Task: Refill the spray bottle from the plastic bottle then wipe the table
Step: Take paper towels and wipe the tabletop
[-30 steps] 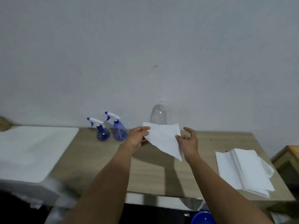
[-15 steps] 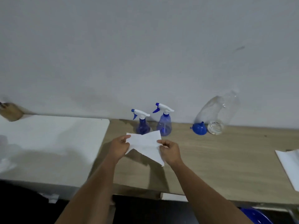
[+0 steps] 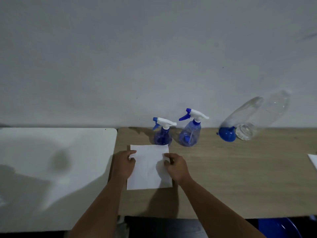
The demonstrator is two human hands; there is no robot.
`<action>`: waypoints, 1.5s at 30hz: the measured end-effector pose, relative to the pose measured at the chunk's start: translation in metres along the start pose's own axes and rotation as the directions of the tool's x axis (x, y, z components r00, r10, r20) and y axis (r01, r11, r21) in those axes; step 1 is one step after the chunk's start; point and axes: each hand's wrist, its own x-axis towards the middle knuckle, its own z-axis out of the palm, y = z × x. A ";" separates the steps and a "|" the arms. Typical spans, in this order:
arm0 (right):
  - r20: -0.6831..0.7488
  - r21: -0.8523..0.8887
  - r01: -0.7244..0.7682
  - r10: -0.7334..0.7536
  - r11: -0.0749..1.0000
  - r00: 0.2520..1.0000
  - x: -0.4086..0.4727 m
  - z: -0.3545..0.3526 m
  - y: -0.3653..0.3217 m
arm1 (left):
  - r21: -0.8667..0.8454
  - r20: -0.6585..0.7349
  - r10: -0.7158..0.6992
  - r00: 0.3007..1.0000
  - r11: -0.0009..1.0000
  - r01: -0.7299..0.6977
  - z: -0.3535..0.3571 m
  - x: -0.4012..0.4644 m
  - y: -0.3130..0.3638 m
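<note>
A white paper towel [image 3: 148,167] lies flat on the wooden table [image 3: 231,177] near its left end. My left hand [image 3: 123,164] grips the towel's left edge and my right hand [image 3: 176,166] pinches its right edge. Just behind the towel stand two blue spray bottles with white triggers, one on the left [image 3: 162,133] and one on the right [image 3: 191,130]. A clear plastic bottle [image 3: 262,115] stands against the wall at the back right, with a blue funnel [image 3: 227,133] beside its base.
A white table [image 3: 51,169] adjoins the wooden one on the left. The corner of a white paper stack [image 3: 313,160] shows at the right edge. A blue object [image 3: 279,228] sits below the table's front edge at bottom right.
Both hands carried the towel leftward and lowered it from mid-air until it lies flat on the table in front of the spray bottles. The view shifted left.
</note>
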 end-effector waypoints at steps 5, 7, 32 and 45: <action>-0.042 -0.148 0.051 -0.057 0.988 0.997 -0.003 0.005 0.003 | 0.151 -0.025 0.099 0.995 0.984 -0.094 0.001 -0.005 -0.008; -0.072 -0.205 0.061 -0.077 0.977 0.994 -0.009 0.006 0.004 | 0.224 -0.017 0.121 0.992 0.968 -0.115 0.001 -0.011 -0.012; 0.286 -0.690 0.403 -0.285 0.602 0.915 0.005 0.033 0.030 | 0.668 0.224 0.296 0.929 0.647 -0.368 0.054 -0.023 -0.017; 0.327 -0.708 0.440 -0.297 0.552 0.897 0.010 -0.048 0.092 | 0.676 0.150 0.219 0.964 0.689 -0.262 0.134 -0.063 0.052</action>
